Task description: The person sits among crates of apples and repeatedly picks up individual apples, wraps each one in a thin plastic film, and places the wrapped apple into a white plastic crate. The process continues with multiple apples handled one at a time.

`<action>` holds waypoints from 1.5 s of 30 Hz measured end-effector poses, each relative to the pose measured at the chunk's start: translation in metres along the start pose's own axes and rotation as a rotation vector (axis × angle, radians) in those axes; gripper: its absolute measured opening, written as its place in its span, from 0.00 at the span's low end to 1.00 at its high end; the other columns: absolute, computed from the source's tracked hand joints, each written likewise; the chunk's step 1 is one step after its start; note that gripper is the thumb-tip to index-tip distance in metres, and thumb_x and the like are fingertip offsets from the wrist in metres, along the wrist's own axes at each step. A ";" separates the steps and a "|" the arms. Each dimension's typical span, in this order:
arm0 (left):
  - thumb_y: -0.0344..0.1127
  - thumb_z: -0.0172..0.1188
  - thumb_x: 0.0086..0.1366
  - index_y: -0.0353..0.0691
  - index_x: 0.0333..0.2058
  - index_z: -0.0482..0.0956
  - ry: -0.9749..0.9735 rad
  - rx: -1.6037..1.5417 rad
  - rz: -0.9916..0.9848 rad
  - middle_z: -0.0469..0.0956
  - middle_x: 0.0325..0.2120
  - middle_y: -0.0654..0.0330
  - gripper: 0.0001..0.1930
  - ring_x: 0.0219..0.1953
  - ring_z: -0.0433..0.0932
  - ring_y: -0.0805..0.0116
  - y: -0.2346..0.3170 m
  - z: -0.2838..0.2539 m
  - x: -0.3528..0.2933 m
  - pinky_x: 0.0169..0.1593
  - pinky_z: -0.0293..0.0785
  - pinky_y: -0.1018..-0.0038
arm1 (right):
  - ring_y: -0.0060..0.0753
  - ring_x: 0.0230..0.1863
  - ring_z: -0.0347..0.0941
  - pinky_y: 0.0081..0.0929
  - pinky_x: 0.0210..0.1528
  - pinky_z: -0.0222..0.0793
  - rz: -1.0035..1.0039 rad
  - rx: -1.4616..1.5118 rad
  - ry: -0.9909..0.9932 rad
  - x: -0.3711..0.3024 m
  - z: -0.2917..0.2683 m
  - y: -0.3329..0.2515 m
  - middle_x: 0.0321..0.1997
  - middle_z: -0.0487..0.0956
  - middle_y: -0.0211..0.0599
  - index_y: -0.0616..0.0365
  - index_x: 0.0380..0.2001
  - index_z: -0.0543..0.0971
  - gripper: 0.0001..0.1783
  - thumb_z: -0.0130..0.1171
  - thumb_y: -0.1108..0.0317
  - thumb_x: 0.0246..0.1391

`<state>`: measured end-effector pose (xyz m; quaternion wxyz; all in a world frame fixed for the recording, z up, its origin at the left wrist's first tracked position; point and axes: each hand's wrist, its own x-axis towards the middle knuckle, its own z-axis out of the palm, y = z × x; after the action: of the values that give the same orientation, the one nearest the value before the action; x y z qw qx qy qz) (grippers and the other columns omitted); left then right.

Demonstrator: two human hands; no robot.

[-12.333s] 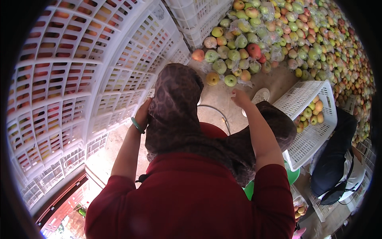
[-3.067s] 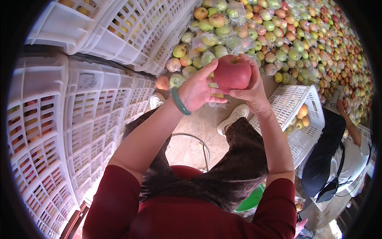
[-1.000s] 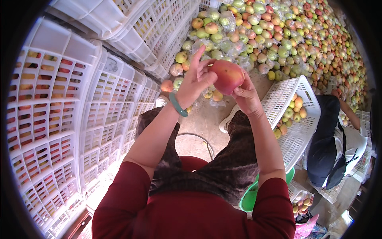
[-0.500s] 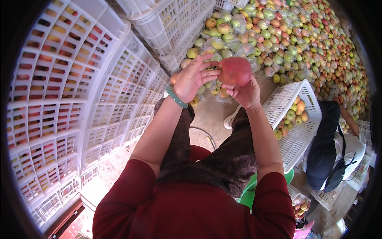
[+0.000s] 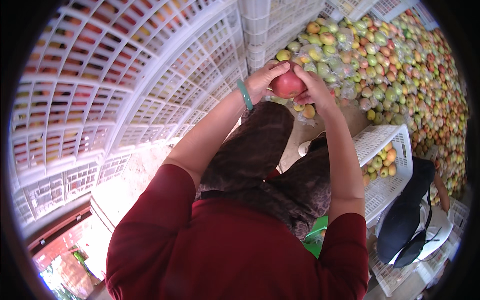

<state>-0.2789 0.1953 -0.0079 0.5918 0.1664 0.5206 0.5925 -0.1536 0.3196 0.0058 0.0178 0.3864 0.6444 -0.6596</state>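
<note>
Far L, stacked white crates (image 5: 131, 95) w/ fruit showing thru slats; next, L hand (image 5: 261, 83), green bangle (image 5: 244, 94) at wrist, gripping red apple (image 5: 288, 86) by its L side. Apple's held up betw. both hands, just past L knee (image 5: 272, 117) in view, w/ R hand (image 5: 316, 91) closed on its R side. Farther R: big apple pile (image 5: 387, 65), white crate (image 5: 387, 192) w/ some apples in it, co-worker (image 5: 407, 215) in dark/white clothes.

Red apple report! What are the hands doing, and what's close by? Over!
Left hand, right hand: both holding red apple. Apple pile beyond it. Close by: trousered knee below hands in view, white crates at left.
</note>
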 end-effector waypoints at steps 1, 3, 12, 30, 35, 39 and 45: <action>0.61 0.56 0.56 0.46 0.53 0.65 -0.009 -0.008 0.012 0.69 0.47 0.59 0.33 0.50 0.69 0.66 -0.004 -0.008 -0.003 0.49 0.69 0.62 | 0.28 0.20 0.74 0.22 0.25 0.72 -0.030 -0.123 0.004 -0.002 0.012 -0.008 0.26 0.76 0.40 0.64 0.39 0.71 0.44 0.50 0.28 0.41; 0.61 0.54 0.57 0.45 0.53 0.65 0.032 -0.131 -0.058 0.69 0.49 0.58 0.32 0.50 0.70 0.64 -0.009 -0.020 -0.013 0.50 0.70 0.60 | 0.28 0.18 0.73 0.21 0.22 0.70 -0.057 -0.275 -0.001 0.008 0.025 -0.007 0.23 0.75 0.39 0.65 0.36 0.72 0.43 0.49 0.28 0.42; 0.61 0.48 0.58 0.51 0.51 0.68 -0.031 -0.755 -0.138 0.68 0.51 0.57 0.28 0.52 0.68 0.56 -0.052 -0.073 -0.039 0.52 0.66 0.49 | 0.24 0.20 0.72 0.19 0.23 0.67 -0.035 -0.110 -0.114 -0.002 0.040 0.008 0.22 0.74 0.37 0.62 0.38 0.72 0.34 0.47 0.36 0.51; 0.48 0.51 0.54 0.50 0.51 0.65 0.840 -1.097 -0.214 0.62 0.55 0.56 0.25 0.57 0.61 0.51 -0.210 -0.185 -0.077 0.56 0.58 0.43 | 0.30 0.33 0.74 0.24 0.36 0.68 0.061 0.693 0.210 -0.013 -0.045 0.126 0.31 0.77 0.35 0.58 0.42 0.73 0.17 0.52 0.57 0.55; 0.46 0.59 0.43 0.54 0.53 0.62 1.062 -0.978 -0.281 0.62 0.54 0.58 0.34 0.55 0.63 0.50 -0.267 -0.211 -0.104 0.54 0.59 0.44 | 0.27 0.33 0.73 0.23 0.36 0.68 0.050 0.684 0.197 -0.008 -0.046 0.139 0.30 0.76 0.31 0.56 0.43 0.73 0.15 0.51 0.59 0.56; 0.46 0.57 0.47 0.56 0.51 0.64 1.144 -0.978 -0.289 0.64 0.54 0.57 0.29 0.55 0.63 0.47 -0.298 -0.235 -0.117 0.53 0.59 0.40 | 0.22 0.33 0.72 0.20 0.36 0.67 0.103 0.493 0.201 -0.005 -0.039 0.128 0.32 0.76 0.30 0.58 0.45 0.72 0.16 0.51 0.60 0.57; 0.45 0.56 0.45 0.49 0.53 0.62 0.933 -1.050 -0.104 0.62 0.54 0.51 0.33 0.56 0.61 0.42 -0.300 -0.240 -0.115 0.55 0.58 0.39 | 0.19 0.33 0.70 0.17 0.36 0.66 0.119 0.376 0.199 -0.001 -0.026 0.110 0.33 0.75 0.29 0.61 0.45 0.72 0.17 0.51 0.60 0.56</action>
<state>-0.2877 -0.0788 -0.3011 0.3363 -0.4378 0.3726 0.7459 -0.0827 0.3234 -0.0821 -0.0794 0.4833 0.4846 -0.7248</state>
